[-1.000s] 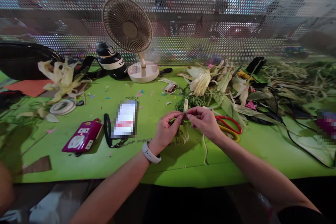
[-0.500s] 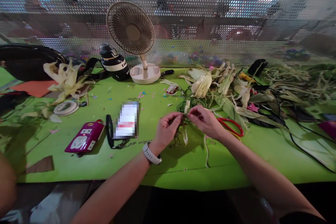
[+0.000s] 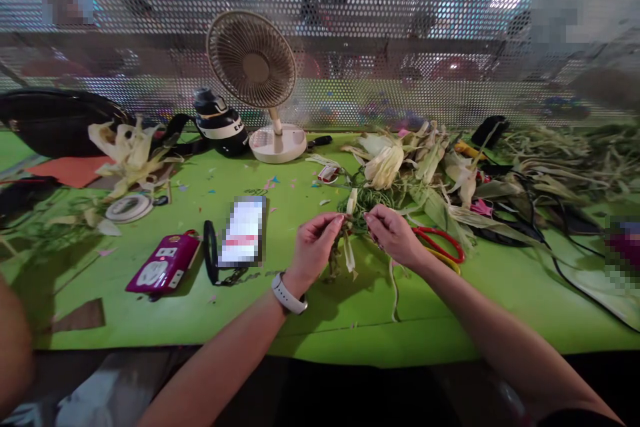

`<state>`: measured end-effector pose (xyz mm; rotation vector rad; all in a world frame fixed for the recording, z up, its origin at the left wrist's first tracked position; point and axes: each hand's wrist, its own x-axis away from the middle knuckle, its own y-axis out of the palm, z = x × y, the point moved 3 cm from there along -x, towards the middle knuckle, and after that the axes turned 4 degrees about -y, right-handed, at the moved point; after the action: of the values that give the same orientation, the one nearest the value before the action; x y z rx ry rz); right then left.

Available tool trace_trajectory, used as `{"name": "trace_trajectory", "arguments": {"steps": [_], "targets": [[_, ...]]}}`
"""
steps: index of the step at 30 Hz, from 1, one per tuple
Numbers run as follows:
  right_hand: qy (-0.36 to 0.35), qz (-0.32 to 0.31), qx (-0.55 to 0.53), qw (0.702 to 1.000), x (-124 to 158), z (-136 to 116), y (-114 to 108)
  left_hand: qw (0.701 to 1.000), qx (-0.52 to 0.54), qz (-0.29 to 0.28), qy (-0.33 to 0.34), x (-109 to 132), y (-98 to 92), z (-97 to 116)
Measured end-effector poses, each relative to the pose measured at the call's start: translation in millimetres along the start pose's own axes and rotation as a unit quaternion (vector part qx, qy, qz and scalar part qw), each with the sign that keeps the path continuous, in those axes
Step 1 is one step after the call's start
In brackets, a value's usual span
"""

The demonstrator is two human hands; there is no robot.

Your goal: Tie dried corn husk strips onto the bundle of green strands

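My left hand (image 3: 314, 248), with a white band on its wrist, pinches a small bundle of corn husk strips (image 3: 349, 233) held above the green table (image 3: 325, 320). My right hand (image 3: 394, 235) pinches the same bundle from the right, fingers closed on it. Pale strips hang down between the two hands. Red-handled scissors (image 3: 440, 243) lie just right of my right hand. A heap of corn husks (image 3: 400, 160) sits behind my hands.
A small fan (image 3: 257, 73) stands at the back in front of a perforated screen. A phone (image 3: 243, 230) and a magenta power strip (image 3: 163, 267) lie to the left. Tape rolls (image 3: 129, 207), a husk flower (image 3: 131, 150) and black cables (image 3: 560, 240) are spread about.
My hands have drawn slightly apart and lowered a little, with the hanging strips now showing between them. The view has shifted a bit.
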<state>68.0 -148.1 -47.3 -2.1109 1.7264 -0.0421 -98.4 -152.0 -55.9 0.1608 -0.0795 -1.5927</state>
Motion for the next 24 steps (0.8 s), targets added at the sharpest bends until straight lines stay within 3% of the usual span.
{"name": "trace_trajectory", "arguments": {"steps": [5,12,17,20,24], "targets": [[0.019,0.008,0.001,1.000,-2.2,7.6,-1.2,0.999,0.042,0.010,0.009,0.1,-1.1,1.3],[0.048,0.015,-0.045,0.998,-1.1,4.5,3.3,0.992,0.116,-0.041,-0.032,1.9,1.9,0.9],[0.064,0.063,-0.069,0.993,-2.9,3.6,-4.7,0.986,0.154,-0.048,-0.042,1.7,3.4,2.5],[0.070,0.081,-0.129,0.986,-4.3,2.1,-7.1,0.985,0.158,-0.045,-0.056,0.0,3.6,-0.4],[0.111,0.083,-0.266,0.954,-4.0,-0.4,-1.5,0.982,0.137,-0.099,-0.084,-2.5,6.3,-7.1]]}}
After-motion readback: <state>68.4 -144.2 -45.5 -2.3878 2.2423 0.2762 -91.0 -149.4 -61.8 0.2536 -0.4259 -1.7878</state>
